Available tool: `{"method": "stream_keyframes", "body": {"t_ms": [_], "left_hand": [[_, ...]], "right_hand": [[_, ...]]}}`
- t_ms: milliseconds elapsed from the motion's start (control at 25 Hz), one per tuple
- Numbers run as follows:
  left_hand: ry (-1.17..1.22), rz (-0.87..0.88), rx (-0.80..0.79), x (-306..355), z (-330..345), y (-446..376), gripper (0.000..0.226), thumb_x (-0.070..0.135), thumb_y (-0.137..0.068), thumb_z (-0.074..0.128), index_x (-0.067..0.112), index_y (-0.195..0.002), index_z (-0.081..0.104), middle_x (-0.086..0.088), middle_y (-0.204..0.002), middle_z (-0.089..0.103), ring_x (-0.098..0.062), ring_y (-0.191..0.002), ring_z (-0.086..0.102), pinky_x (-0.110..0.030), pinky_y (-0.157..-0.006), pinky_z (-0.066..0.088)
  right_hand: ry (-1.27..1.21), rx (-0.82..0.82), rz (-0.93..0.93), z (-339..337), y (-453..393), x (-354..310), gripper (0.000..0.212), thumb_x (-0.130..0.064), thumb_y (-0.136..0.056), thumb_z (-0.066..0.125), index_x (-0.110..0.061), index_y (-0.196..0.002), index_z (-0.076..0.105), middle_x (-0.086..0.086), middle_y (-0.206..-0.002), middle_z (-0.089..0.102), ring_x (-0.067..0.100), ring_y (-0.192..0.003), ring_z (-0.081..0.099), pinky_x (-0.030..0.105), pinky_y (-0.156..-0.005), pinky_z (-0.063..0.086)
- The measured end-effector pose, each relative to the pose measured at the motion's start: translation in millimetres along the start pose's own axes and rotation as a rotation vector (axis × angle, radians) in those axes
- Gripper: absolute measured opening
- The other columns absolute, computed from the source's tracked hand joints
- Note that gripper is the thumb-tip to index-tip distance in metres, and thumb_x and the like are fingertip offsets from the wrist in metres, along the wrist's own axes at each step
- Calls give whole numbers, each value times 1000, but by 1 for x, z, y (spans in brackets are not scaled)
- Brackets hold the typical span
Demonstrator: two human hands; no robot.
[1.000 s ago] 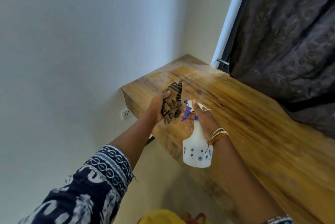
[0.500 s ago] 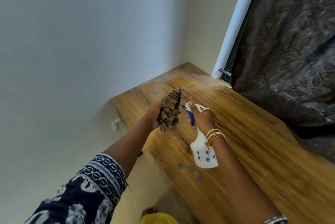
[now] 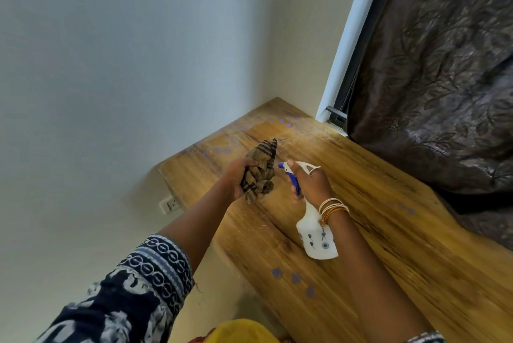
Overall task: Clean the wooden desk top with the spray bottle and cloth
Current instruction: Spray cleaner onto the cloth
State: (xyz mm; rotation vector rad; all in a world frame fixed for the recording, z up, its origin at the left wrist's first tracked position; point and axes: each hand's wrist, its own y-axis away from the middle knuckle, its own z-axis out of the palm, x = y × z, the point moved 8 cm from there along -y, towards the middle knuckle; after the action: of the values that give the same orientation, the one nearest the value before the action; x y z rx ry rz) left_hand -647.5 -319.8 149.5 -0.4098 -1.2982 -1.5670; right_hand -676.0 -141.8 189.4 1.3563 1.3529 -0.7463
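Above surface (image 3: 388,245): right hand (image 3: 312,184) grips spray bottle (image 3: 316,234), aimed to wet wood; left hand (image 3: 238,179) holds bunched cloth (image 3: 259,173) ready for wiping.

- Wooden desk top (image 3: 374,231) – honey-yellow grain with darker brown streaks and a few small purple dots.
- Cloth (image 3: 259,170) – brown and tan with dark stripes.
- Spray bottle (image 3: 316,240) – white body printed with small dark blue flowers, with a blue trigger and nozzle tip.
- Bangles (image 3: 333,208) – gold and orange.
- Sleeve (image 3: 133,295) – navy with white motifs and a chain-like banded cuff.
- Curtain (image 3: 444,79) – dark brown with a leaf pattern.
- Wall (image 3: 125,65) – pale off-white.
- Wall socket (image 3: 170,204) – white.
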Motion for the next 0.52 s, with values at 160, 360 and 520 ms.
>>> {"method": "stream_keyframes", "body": {"t_ms": [160, 360, 520], "left_hand": [[8, -7, -8, 3, -2, -9, 36, 9, -91, 47, -5, -123, 52, -26, -102, 65, -34, -79, 68, -41, -59, 59], [8, -30, -36, 1, 2, -9, 30, 9, -91, 45, -2, -117, 53, -24, -94, 69, -33, -76, 70, -40, -60, 59], [8, -22, -25, 4, 2, -11, 35, 10, -88, 48, -3, -120, 53, -26, -101, 67, -35, -82, 69, -43, -64, 59]], "right_hand": [[-53, -23, 4, -3, -3, 0, 33, -45, -93, 60, -13, -95, 71, 13, -76, 72, 23, -60, 68, 39, -53, 59], [-37, -30, 7, -2, -1, 0, 36, -47, -93, 59, -14, -90, 71, 11, -73, 73, 29, -65, 71, 47, -59, 60], [-9, 41, 44, -6, 2, 1, 44, -50, -93, 57, -9, -80, 67, 9, -59, 63, 18, -48, 60, 36, -49, 58]]}}
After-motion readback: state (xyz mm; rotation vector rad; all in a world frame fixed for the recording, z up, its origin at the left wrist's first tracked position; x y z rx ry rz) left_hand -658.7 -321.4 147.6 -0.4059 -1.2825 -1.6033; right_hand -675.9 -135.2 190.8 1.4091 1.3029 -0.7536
